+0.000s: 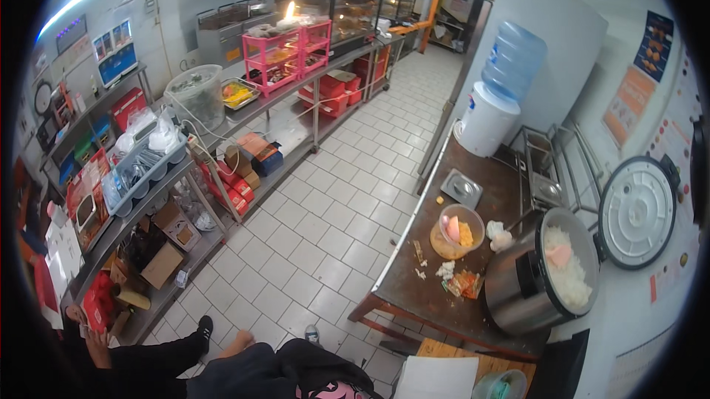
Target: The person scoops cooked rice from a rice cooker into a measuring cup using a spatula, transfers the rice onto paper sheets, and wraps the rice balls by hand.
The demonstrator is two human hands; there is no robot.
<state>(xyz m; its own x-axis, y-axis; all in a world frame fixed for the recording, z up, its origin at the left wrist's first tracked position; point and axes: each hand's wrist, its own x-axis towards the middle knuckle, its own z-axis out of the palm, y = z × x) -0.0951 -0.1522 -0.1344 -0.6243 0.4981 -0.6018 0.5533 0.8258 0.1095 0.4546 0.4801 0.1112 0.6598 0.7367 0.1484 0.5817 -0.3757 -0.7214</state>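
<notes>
At the lower middle, what looks like my left hand [244, 338] shows small and blurred beyond a dark sleeve; its fingers and anything in it cannot be made out. My right hand is out of view. Before me, on the brown table [410, 271], stand a clear plastic tub [442, 247] of orange and pink food and a steel rice cooker [513, 288] holding white rice [574, 282] with a pink piece on it. Between them lie an opened food wrapper [465, 284] and a crumpled white tissue [499, 236]. A steel pan lid [462, 188] lies farther back.
At lower left, another person's hand [99, 348] is near a red bag. A steel counter [277, 91] with a lower shelf of boxes runs along the left. A water dispenser [488, 121] stands at the table's far end. White sheets [435, 377] lie on a wooden surface at lower right.
</notes>
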